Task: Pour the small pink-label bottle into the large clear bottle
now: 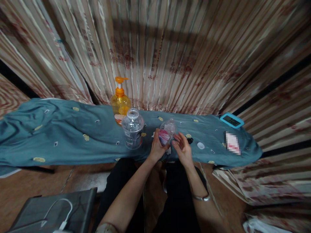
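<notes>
"Right above the edge of that teal cloth [65, 136], what's in the person's hands? Kinda dim on my screen."

"One small clear bottle [167, 131] with a pink-purple label. The left hand [159, 149] has it, fingers wrapped round the lower part, and it's tipped a bit to the right. So it's basically between the two hands, just in front of the knees."

"And the right hand [184, 151]? Is it holding anything?"

"Doesn't look like it. It's half open, fingers loosely curled, just beside the bottle on its right. Can't tell if the fingertips actually touch it, tbh."

"Ok, count the rest for me?"

"Sure. Three bottles total: the small one in hand, one big clear bottle [133, 132] standing uncapped just left of the left hand, and one orange pump bottle [119, 103] right behind that. Then going right past the right hand: one little black item [190, 140] (too small to make out), one white disc [200, 145] lying flat, one pink-and-white thing [232, 143] that's all pixelated, and one blue-framed digital display [232, 120] near the cloth's far right corner."

"And on the wrist?"

"One metal bangle [201, 197] on the right one."
</notes>
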A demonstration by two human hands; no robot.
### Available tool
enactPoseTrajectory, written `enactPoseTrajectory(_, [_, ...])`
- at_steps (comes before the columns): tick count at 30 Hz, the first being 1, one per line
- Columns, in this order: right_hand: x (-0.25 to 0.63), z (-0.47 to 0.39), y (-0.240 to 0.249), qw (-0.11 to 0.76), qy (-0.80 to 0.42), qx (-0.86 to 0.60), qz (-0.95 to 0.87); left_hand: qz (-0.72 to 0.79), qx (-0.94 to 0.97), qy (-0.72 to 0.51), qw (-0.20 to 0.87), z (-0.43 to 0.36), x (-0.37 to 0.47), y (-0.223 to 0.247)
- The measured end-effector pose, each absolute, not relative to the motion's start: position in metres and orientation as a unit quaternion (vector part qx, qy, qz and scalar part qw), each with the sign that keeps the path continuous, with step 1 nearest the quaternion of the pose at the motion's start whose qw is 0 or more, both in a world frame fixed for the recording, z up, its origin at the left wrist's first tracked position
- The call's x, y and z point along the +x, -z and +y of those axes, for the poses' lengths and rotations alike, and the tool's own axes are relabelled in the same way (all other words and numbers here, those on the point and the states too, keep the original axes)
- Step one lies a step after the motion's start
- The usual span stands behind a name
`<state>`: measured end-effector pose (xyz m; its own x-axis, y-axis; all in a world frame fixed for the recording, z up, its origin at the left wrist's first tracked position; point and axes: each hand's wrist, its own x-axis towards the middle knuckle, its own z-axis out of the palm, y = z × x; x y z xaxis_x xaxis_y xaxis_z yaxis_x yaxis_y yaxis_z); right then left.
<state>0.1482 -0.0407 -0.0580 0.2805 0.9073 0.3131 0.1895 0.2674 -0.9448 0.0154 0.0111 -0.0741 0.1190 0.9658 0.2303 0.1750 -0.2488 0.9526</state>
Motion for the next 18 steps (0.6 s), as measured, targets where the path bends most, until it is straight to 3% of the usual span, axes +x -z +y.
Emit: enactPoseTrajectory(18, [0.165,-0.052,0.044,0.620,-0.268,-0.540,-0.502,0.456,0.621,-0.503,0.391,-0.011,-0.008,0.064])
